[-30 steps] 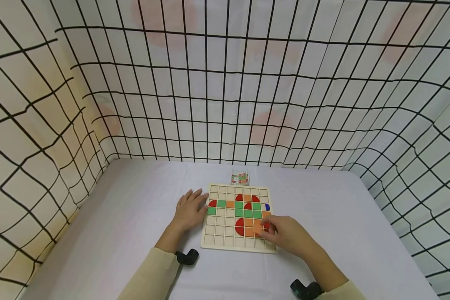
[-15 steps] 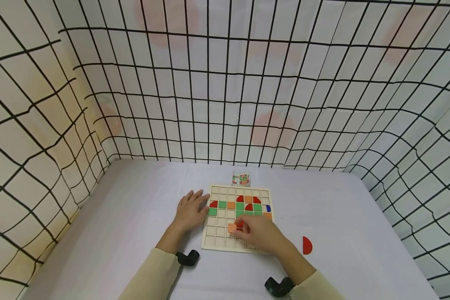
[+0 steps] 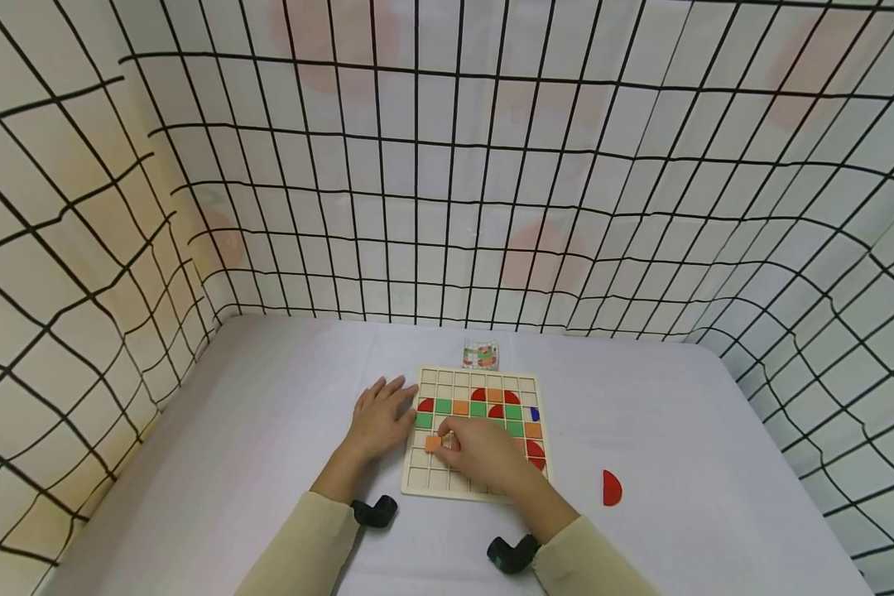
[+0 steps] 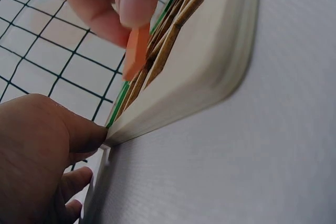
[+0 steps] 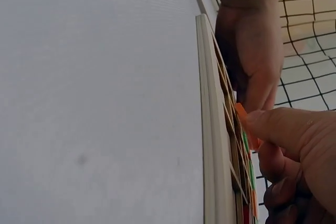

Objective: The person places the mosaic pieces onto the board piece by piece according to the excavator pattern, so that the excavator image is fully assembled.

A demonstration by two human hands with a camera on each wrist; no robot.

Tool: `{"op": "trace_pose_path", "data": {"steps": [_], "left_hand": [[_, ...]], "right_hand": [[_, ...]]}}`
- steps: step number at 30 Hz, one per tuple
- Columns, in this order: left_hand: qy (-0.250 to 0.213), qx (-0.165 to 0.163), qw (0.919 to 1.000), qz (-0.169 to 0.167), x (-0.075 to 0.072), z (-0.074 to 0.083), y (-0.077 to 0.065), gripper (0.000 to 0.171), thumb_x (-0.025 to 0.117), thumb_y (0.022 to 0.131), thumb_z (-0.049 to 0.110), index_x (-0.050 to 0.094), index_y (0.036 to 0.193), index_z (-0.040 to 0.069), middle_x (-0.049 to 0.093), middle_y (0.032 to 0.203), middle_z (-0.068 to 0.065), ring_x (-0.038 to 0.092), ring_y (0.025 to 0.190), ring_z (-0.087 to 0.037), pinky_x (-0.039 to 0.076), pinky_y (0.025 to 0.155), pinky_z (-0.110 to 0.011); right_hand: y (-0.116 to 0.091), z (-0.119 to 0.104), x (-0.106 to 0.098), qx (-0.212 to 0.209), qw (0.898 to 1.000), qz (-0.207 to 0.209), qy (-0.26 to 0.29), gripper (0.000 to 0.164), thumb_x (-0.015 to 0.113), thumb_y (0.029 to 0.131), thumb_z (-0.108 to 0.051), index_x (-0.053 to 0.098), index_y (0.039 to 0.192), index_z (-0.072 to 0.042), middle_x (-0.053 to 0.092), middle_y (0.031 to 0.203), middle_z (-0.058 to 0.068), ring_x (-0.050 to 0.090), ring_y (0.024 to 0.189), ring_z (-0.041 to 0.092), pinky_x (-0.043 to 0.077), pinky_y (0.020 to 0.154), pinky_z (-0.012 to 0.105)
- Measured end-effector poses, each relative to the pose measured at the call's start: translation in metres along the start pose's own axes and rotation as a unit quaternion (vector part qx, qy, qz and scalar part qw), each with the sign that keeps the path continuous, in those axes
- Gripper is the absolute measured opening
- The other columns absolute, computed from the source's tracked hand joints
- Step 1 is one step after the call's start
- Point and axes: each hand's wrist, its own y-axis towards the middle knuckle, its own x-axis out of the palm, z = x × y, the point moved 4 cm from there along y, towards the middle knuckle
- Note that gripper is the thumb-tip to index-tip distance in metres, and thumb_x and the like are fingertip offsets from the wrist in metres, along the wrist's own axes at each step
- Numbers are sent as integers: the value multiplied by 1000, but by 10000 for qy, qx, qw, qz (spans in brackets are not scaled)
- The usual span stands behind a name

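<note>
A wooden board [image 3: 420, 478] divided into a grid of square cells lies in front of me. My right hand [image 3: 484, 454] reaches across it, pinching an orange square tile [image 3: 433, 444] between thumb and fingers over the left columns. The left wrist view has this orange tile [image 4: 136, 53] tilted, one corner close over the grid. At the board's left edge rests my left hand [image 3: 378, 420], fingers extended, thumb touching the rim [image 4: 157, 119]. Red quarter-round pieces [image 3: 535, 449], green squares [image 3: 443, 406] and other orange squares [image 3: 460, 408] fill several cells. My right hand hides some cells.
A small pattern card [image 3: 480, 355] stands behind the board. To the right, a red half-round piece [image 3: 612, 488] lies on the white cloth. A blue piece [image 3: 534, 414] sits near the board's right edge. Black netting [image 3: 447, 199] surrounds the table.
My right hand has moved left across the board, carrying the orange tile from the right columns to the left ones. The red half-round piece on the cloth came into view. My left hand stayed put.
</note>
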Motion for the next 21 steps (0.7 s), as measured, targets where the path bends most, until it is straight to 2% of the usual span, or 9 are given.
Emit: {"op": "trace_pose_path", "data": {"steps": [6,12,21], "left_hand": [[-1,19,10000,-1,1,1,1,47,58,100,26,58,146,15,44,161,-13,26,155,-42,16,124,-66],[12,27,10000,-4,0,2,1,47,58,100,26,58,146,15,44,161,-13,27,155,-42,16,124,-66],[-25,2,10000,-41,-1,2,1,47,58,100,26,58,146,15,43,161,-13,26,155,-42,16,124,-66]], "right_hand": [[12,-5,5,83,9999,29,-53,24,70,94,-35,72,111,-19,58,65,-11,51,62,8,43,58,24],[18,-7,10,13,10000,11,-13,28,71,94,-36,74,113,-17,61,69,-13,53,63,7,45,58,23],[12,-4,7,-112,9998,-31,140,29,70,95,-36,73,117,-17,56,66,-12,51,60,5,42,55,22]]}}
